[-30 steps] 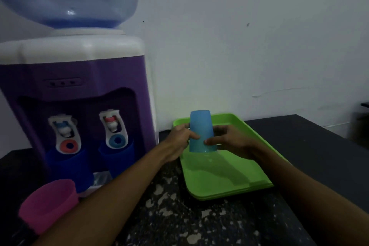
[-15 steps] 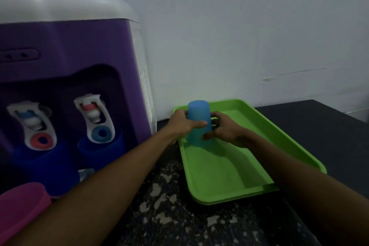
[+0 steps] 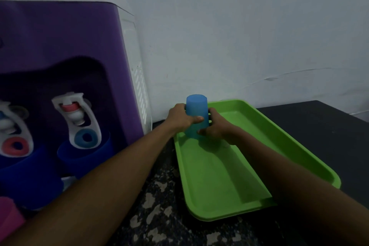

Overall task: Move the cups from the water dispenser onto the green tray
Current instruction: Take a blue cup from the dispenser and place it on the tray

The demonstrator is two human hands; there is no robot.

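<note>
Water dispenser [image 3: 65, 78]: a purple body with a white top, standing at the left against the pale wall [image 3: 239, 36]. Two taps sit in its dark recess, one with a red cap over a blue ring [image 3: 76, 120], the other at the frame edge over a red ring [image 3: 12, 138].
Dark blue cups [image 3: 83, 158]: two stand upright under the taps, one below each. What is inside them cannot be seen.
Tray [image 3: 215, 175]: green, rectangular with a raised rim, lying on the dark speckled counter [image 3: 159, 205] just right of the dispenser. Its floor holds only the light blue cup, at the far left corner.
Light blue cup [image 3: 196, 112]: upside down, closed base on top, its rim at or just above the tray floor. Contact is hidden by the fingers.
Left hand [image 3: 180, 119]: wrapped around the cup's left side, thumb across the front.
Right hand [image 3: 216, 126]: gripping the cup's right side, thumb low on the front; the forearm crosses over the near right part of the tray.
Pink cup [image 3: 9, 217]: at the lower left corner, cut off by the frame, in front of the dispenser.
</note>
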